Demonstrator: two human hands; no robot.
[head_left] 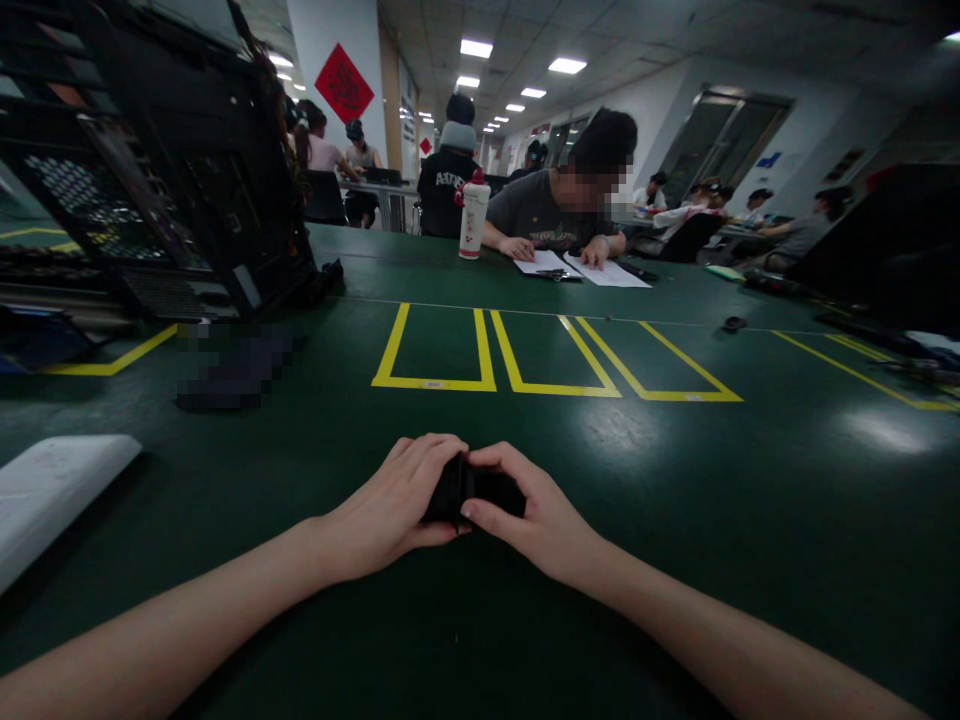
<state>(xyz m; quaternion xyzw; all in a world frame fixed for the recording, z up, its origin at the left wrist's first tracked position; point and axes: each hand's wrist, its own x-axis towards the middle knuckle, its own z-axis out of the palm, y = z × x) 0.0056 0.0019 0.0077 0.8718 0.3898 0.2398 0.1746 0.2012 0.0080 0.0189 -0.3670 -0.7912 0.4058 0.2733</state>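
Both of my hands meet around a small black box-like object [499, 490] at the table's near middle. My left hand [401, 495] is closed on its left side, fingers over the top and thumb below. From the other side my right hand [536, 515] grips it, index finger along the top edge and thumb at the front. A thin upright edge shows between the hands. The object's exact kind is too dark to make out, and my fingers cover much of it.
Yellow tape outlines [433, 384] mark the green table [337, 440] ahead. An open computer case [172, 170] stands at left, near a white slab [56, 490]. Across the table, a person [551, 205] leans over papers [611, 272] beside a white bottle [472, 220]. Dark equipment [892, 250] stands right.
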